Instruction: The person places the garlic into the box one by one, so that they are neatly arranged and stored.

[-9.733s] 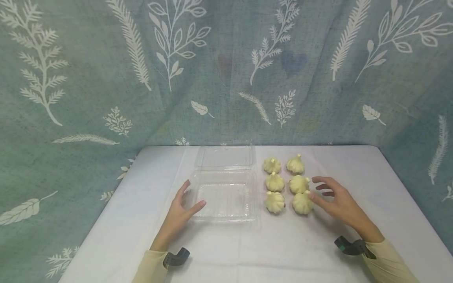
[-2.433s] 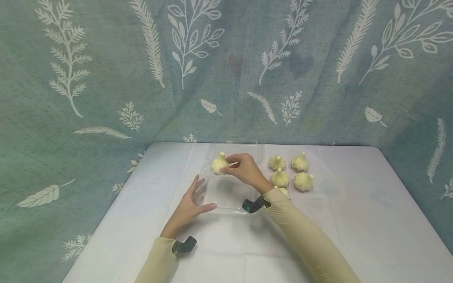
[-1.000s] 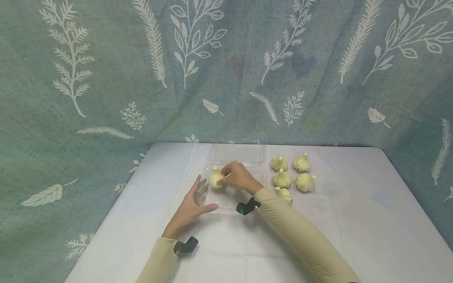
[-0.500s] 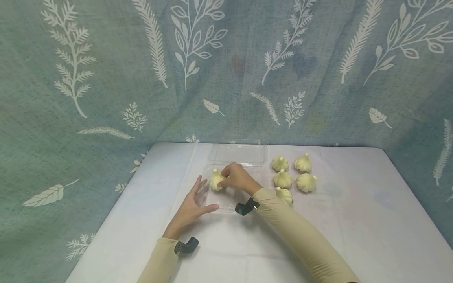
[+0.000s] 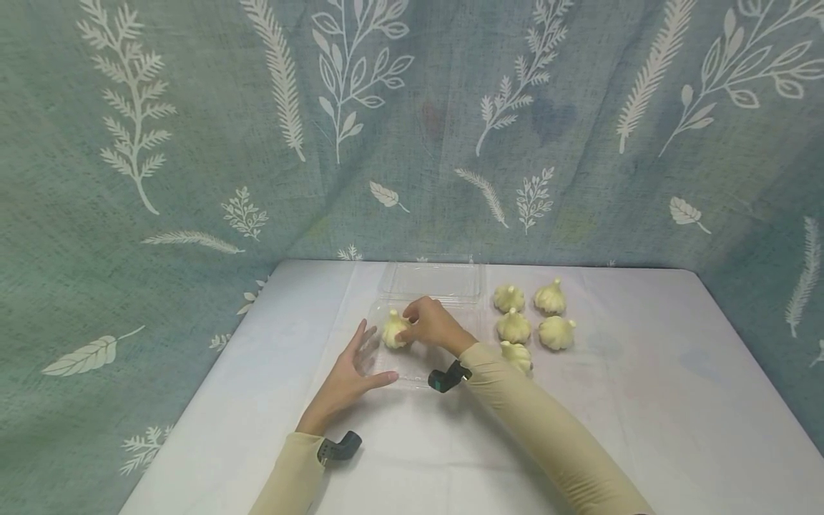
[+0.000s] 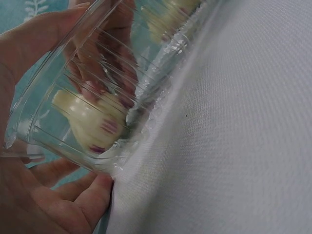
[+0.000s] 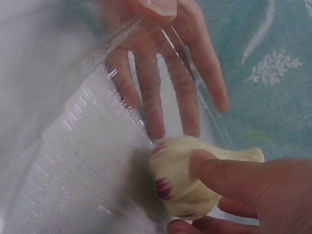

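Note:
My right hand (image 5: 433, 323) pinches a pale garlic bulb (image 5: 394, 333) between thumb and fingers, inside the left part of a clear plastic clamshell box (image 5: 418, 368). The bulb's stem points up in the head view; purple marks show on its base (image 7: 165, 189) in the right wrist view. Spread at the box's left side is my left hand (image 5: 344, 379), its fingers straight along the outer wall and its thumb by the front corner. In the left wrist view, the held bulb (image 6: 95, 119) shows through the clear wall, low near the box floor.
The box's lid (image 5: 444, 280) lies folded back behind it. Several garlic bulbs (image 5: 513, 327) stand in two columns to the right; the right sleeve (image 5: 547, 415) partly covers the nearest one. A patterned curtain (image 5: 412, 143) hangs behind the white-clothed table (image 5: 644, 400).
The nearest right-column bulb has left its spot in my right hand, been carried left over the box and lowered into it. In the last half second the hands have barely moved.

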### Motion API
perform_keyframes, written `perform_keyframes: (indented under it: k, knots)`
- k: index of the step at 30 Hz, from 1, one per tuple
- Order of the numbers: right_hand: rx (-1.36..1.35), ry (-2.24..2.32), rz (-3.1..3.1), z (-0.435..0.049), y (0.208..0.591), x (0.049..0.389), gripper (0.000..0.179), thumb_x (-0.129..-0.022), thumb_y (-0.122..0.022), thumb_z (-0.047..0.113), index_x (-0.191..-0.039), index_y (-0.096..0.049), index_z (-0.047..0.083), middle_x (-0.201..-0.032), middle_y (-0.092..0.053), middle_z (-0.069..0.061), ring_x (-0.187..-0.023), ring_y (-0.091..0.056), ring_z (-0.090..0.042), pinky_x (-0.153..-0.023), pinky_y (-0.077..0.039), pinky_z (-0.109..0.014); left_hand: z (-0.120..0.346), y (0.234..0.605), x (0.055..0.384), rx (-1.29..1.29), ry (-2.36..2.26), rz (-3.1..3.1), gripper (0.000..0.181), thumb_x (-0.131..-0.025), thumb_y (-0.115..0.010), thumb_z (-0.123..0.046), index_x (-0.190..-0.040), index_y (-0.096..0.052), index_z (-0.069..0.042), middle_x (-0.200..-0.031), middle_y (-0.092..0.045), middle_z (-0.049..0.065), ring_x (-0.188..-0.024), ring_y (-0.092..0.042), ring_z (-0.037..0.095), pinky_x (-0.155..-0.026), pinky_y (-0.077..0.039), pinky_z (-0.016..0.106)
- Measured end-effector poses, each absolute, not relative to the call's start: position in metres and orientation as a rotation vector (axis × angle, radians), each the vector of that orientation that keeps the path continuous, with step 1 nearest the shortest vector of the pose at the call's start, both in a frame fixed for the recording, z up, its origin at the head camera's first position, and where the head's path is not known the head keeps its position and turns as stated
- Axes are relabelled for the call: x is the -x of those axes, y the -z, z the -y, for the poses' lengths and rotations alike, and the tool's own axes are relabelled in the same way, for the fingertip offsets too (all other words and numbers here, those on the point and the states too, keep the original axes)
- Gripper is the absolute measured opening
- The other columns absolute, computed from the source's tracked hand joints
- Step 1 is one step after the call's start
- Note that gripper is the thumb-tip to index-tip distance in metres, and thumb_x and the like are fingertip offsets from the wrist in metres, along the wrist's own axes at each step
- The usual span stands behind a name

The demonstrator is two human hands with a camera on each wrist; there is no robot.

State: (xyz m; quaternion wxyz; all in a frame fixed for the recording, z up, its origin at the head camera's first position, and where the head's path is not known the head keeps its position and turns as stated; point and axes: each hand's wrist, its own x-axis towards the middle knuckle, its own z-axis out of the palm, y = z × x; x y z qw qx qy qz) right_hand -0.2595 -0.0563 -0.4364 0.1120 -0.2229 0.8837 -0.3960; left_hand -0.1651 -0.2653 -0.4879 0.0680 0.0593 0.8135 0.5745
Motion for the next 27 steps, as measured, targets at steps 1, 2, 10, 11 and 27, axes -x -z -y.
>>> perform_keyframes:
  k: [1, 2, 10, 11, 27]
  knots:
    - [0.654, 1.157, -2.595, 0.056, 0.436, 0.259, 0.053, -0.083, -0.088, 0.021, -0.125, -0.070, -0.005, -0.125, -0.073, -0.024, -0.118, -0.071, -0.037, -0.102, -0.061, -0.048, 0.265, 0.488, 0.165, -0.179, -1.731, -2.450, 0.127, -0.082, -0.090, -0.028, -0.168, 0.003, -0.022, -0.175, -0.016, 0.006, -0.160, -0.023, 0.036, -0.130, -0.032, 0.048]
    - [0.655, 1.153, -2.596, 0.055, 0.436, 0.259, 0.053, -0.083, -0.088, 0.022, -0.125, -0.070, -0.005, -0.125, -0.073, -0.024, -0.117, -0.071, -0.037, -0.102, -0.061, -0.048, 0.265, 0.488, 0.165, -0.179, -1.728, -2.452, 0.127, -0.082, -0.090, -0.028, -0.168, 0.003, -0.022, -0.175, -0.016, 0.007, -0.160, -0.023, 0.036, -0.130, -0.032, 0.048]
    - [0.696, 1.122, -2.616, 0.046, 0.427, 0.259, 0.056, -0.084, -0.087, 0.026, -0.127, -0.068, -0.005, -0.123, -0.074, -0.023, -0.115, -0.071, -0.036, -0.101, -0.062, -0.047, 0.266, 0.487, 0.164, -0.181, -1.715, -2.455, 0.126, -0.082, -0.089, -0.028, -0.168, 0.003, -0.022, -0.175, -0.015, 0.006, -0.160, -0.024, 0.036, -0.129, -0.032, 0.049]
    - [0.707, 1.130, -2.617, 0.045, 0.424, 0.259, 0.055, -0.084, -0.086, 0.025, -0.127, -0.068, -0.005, -0.123, -0.074, -0.023, -0.114, -0.072, -0.036, -0.100, -0.063, -0.046, 0.266, 0.488, 0.164, -0.180, -1.714, -2.455, 0.126, -0.082, -0.089, -0.028, -0.168, 0.003, -0.022, -0.176, -0.015, 0.006, -0.160, -0.024, 0.036, -0.129, -0.032, 0.049]
    - [0.839, 1.298, -2.616, 0.008, 0.389, 0.247, 0.043, -0.094, -0.076, 0.023, -0.129, -0.070, 0.000, -0.129, -0.072, -0.020, -0.110, -0.074, -0.033, -0.089, -0.067, -0.038, 0.267, 0.491, 0.166, -0.195, -1.711, -2.456, 0.126, -0.082, -0.089, -0.030, -0.168, 0.004, -0.024, -0.176, -0.013, 0.007, -0.161, -0.021, 0.037, -0.130, -0.031, 0.050]
